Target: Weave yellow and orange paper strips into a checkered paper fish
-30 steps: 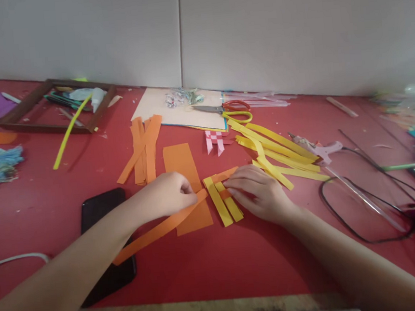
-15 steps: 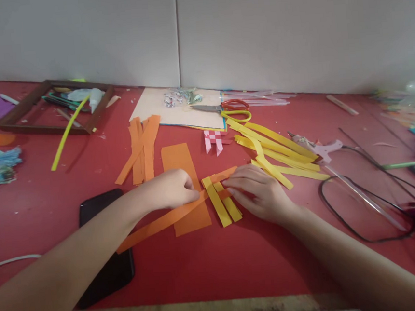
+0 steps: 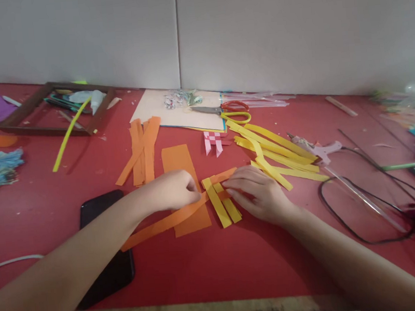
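My left hand (image 3: pixel 177 189) is closed, thumb and fingers pinching a long orange paper strip (image 3: pixel 162 223). The strip's free end trails to the lower left across a black phone-like slab (image 3: pixel 109 275). At its other end the strip meets short yellow paper strips (image 3: pixel 217 205), interlaced with orange. My right hand (image 3: pixel 257 192) curls its fingers over the right end of this orange and yellow piece; its fingertips partly hide what they grip. Under my left hand lies a wide orange paper piece (image 3: pixel 178 159), partly covered.
Loose orange strips (image 3: pixel 147 148) and yellow strips (image 3: pixel 275 147) lie beyond my hands. Scissors (image 3: pixel 234 112) rest on pale paper (image 3: pixel 148 107), near a pink woven piece (image 3: pixel 212 142). To the right are a glue gun (image 3: pixel 323 151) and its black cord. A wooden frame (image 3: pixel 41 131) stands back left.
My left hand has shifted very slightly right along with the orange strip, whose trailing end moved a little right. The right hand keeps its place.
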